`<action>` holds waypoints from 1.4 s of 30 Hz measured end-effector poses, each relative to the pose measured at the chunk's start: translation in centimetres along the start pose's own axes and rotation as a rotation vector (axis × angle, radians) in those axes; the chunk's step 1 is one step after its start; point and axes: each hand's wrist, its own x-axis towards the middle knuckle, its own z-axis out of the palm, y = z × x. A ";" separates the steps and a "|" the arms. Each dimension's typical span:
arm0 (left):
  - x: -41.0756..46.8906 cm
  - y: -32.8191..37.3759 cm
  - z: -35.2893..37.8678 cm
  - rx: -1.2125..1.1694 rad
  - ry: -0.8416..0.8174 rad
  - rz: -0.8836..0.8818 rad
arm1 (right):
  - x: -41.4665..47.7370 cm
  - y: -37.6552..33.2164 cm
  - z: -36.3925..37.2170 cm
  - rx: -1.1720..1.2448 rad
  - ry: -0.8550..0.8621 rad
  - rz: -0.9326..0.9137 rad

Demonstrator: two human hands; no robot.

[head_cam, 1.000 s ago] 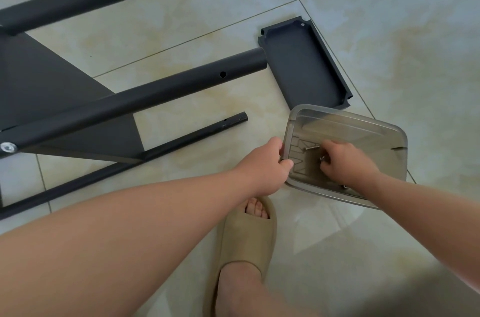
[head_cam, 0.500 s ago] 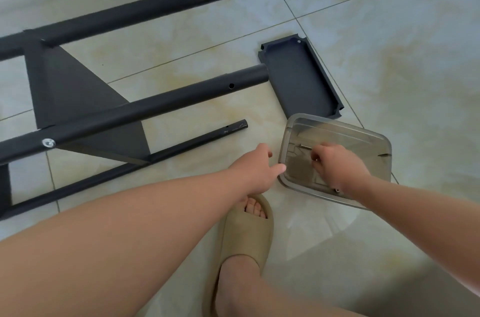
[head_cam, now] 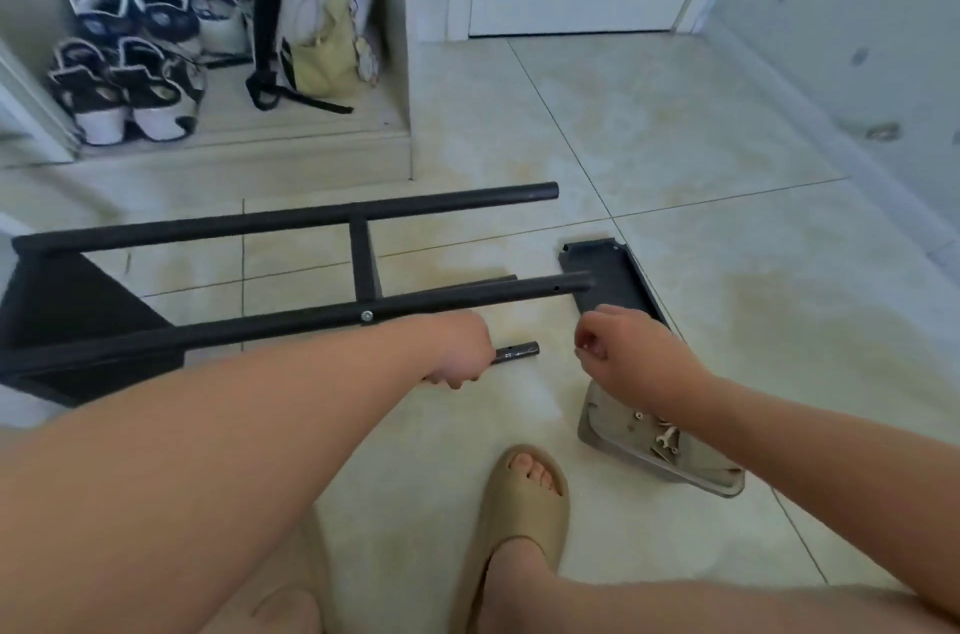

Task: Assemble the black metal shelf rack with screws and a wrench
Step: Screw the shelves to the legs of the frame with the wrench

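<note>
Beside the rack frame (head_cam: pixel 260 328), the left hand (head_cam: pixel 457 350) has quit the tray rim and its grip now wraps the thin rod (head_cam: pixel 517 352). The right hand (head_cam: pixel 634 353) is up out of the tray (head_cam: pixel 592 418), grip pinching what looks like a screw (head_cam: pixel 586 347), so bolting the rod on is likely next. Count: one frame, one rod, one loose shelf panel (head_cam: pixel 618 280), one tray, one wrench (head_cam: pixel 666 441) in it.
</note>
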 end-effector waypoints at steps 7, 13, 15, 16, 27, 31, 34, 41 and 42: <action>-5.6 -5.1 -6.0 -0.799 0.288 -0.071 | 3.3 -13.5 -4.9 0.193 0.154 -0.074; -7.2 -9.3 -8.3 -1.495 0.159 -0.051 | 5.8 -21.5 -4.4 0.281 0.176 -0.089; -7.2 -9.9 -8.9 -1.564 0.141 -0.042 | 6.6 -22.6 -3.9 0.298 0.162 -0.059; -7.2 -10.2 -9.1 -1.581 0.133 -0.047 | 7.0 -23.0 -3.7 0.296 0.153 -0.044; -4.8 -13.2 -11.1 -1.609 0.067 -0.132 | 11.0 -24.1 -1.6 0.215 0.091 -0.097; -3.4 -13.5 -11.1 -1.600 0.104 -0.176 | 12.2 -23.6 -1.1 0.216 0.097 -0.109; -2.4 -14.3 -11.0 -1.532 0.149 -0.219 | 12.6 -22.1 -0.7 0.211 0.121 -0.080; -0.4 -15.5 -10.3 -1.349 0.142 -0.266 | 12.5 -17.5 0.1 0.025 -0.179 0.045; -0.3 -15.4 -10.3 -1.333 0.132 -0.261 | 12.4 -17.0 0.2 0.037 -0.238 0.041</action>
